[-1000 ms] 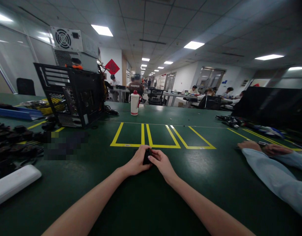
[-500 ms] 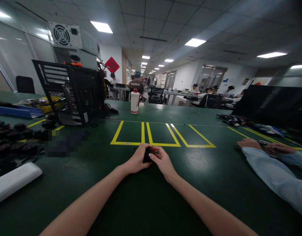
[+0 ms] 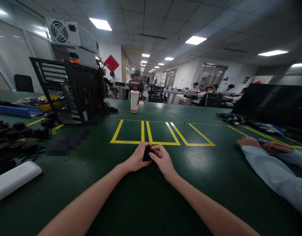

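Note:
A small black object is between my two hands, just in front of the yellow tape outlines on the green table. My left hand is wrapped round its left side, thumb below and fingers above. On the right side, my right hand grips it with thumb and fingertips. My fingers cover much of the object, so its exact shape cannot be made out.
At the left stand a black computer case, a heap of black parts and a white bar-shaped object. A white bottle stands ahead. At right, another person's hands hold something metallic.
The whole view has shifted very slightly. My hands stay around the black object with almost the same grip.

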`<state>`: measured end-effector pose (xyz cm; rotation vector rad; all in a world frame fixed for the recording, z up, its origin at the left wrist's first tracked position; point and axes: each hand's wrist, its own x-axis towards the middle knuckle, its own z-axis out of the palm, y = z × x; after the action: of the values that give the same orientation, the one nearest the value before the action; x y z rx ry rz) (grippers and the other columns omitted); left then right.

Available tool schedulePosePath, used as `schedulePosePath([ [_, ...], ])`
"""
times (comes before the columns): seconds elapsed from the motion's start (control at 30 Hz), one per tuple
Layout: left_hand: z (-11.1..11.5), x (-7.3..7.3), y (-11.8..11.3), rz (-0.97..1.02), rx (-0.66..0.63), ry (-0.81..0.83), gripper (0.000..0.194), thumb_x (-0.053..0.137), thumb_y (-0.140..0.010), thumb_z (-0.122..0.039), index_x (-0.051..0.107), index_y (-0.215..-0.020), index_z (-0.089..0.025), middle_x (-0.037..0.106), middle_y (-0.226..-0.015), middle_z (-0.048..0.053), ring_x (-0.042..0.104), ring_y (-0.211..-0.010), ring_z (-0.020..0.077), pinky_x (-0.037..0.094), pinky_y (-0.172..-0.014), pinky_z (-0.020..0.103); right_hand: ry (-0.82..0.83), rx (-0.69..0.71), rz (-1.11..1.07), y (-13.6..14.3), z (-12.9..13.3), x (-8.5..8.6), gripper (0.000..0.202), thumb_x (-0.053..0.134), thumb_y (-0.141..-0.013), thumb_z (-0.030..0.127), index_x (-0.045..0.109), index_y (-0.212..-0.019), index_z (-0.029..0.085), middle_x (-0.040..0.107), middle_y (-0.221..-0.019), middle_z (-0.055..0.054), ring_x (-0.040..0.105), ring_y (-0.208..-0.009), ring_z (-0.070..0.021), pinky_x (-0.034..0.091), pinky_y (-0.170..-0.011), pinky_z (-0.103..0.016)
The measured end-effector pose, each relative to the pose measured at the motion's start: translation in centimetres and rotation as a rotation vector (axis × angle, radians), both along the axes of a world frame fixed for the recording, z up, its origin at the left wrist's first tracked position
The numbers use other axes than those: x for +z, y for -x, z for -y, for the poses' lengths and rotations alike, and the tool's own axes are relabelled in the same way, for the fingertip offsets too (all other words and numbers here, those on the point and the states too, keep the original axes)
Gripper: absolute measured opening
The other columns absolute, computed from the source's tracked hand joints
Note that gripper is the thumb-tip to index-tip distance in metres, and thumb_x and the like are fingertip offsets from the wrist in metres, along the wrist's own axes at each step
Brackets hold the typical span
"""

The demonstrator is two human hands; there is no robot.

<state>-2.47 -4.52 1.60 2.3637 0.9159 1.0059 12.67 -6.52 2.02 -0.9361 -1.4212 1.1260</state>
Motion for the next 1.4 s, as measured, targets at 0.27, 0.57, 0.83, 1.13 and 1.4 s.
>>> schedulePosePath([
  [0.27, 0.3, 0.2, 0.0, 0.01, -0.015, 0.03, 0.058, 0.061, -0.066, -0.015, 0.032, -0.116, -0.021, 0.038, -0.113, 0.007, 0.041, -0.105, 0.0226, 0.035, -0.092, 0.039, 0.047, -0.016, 0.079, -0.2, -0.4, -0.7, 0.034, 0.06, -0.068, 0.027, 0.05, -0.099, 0.019, 0.058, -0.101, -0.005, 0.054, -0.1, -0.0197, 0.04, -0.09, -0.038],
  [0.57, 0.3, 0.4, 0.0, 0.012, 0.0, 0.022, 0.056, 0.061, -0.066, -0.017, 0.033, -0.114, -0.02, 0.039, -0.11, 0.008, 0.043, -0.1, 0.0226, 0.037, -0.088, 0.038, 0.078, 0.032, -0.023, -0.2, 0.1, -0.2, 0.022, 0.056, -0.07, 0.02, 0.051, -0.092, 0.022, 0.056, -0.101, -0.002, 0.051, -0.102, -0.0185, 0.041, -0.088, -0.036],
  [0.83, 0.0, 0.0, 0.0, -0.008, 0.028, 0.003, 0.06, 0.064, -0.064, -0.019, 0.031, -0.115, -0.018, 0.039, -0.111, 0.009, 0.041, -0.104, 0.0239, 0.034, -0.091, 0.039, 0.107, -0.065, -0.151, -0.2, -1.1, -1.0, 0.021, 0.062, -0.066, 0.024, 0.052, -0.084, 0.02, 0.055, -0.089, 0.0, 0.053, -0.091, -0.0167, 0.04, -0.087, -0.036],
  [1.13, 0.4, 0.7, 0.0, -0.012, 0.034, 0.071, 0.058, 0.063, -0.067, -0.022, 0.032, -0.116, -0.02, 0.039, -0.114, 0.008, 0.041, -0.106, 0.0244, 0.034, -0.093, 0.041, -0.031, -0.09, 0.188, -0.2, -0.7, -1.2, 0.021, 0.051, -0.074, 0.026, 0.052, -0.094, 0.021, 0.055, -0.096, -0.002, 0.052, -0.094, -0.0189, 0.04, -0.086, -0.037],
  [1.4, -0.6, -0.1, 0.0, -0.022, 0.091, 0.156, 0.056, 0.061, -0.07, -0.025, 0.034, -0.118, -0.018, 0.043, -0.114, 0.01, 0.043, -0.108, 0.0267, 0.035, -0.092, 0.045, -0.139, -0.122, 0.459, -0.6, 0.5, -1.3, 0.022, 0.044, -0.08, 0.031, 0.058, -0.096, 0.026, 0.055, -0.098, -0.005, 0.052, -0.093, -0.025, 0.039, -0.085, -0.042],
])
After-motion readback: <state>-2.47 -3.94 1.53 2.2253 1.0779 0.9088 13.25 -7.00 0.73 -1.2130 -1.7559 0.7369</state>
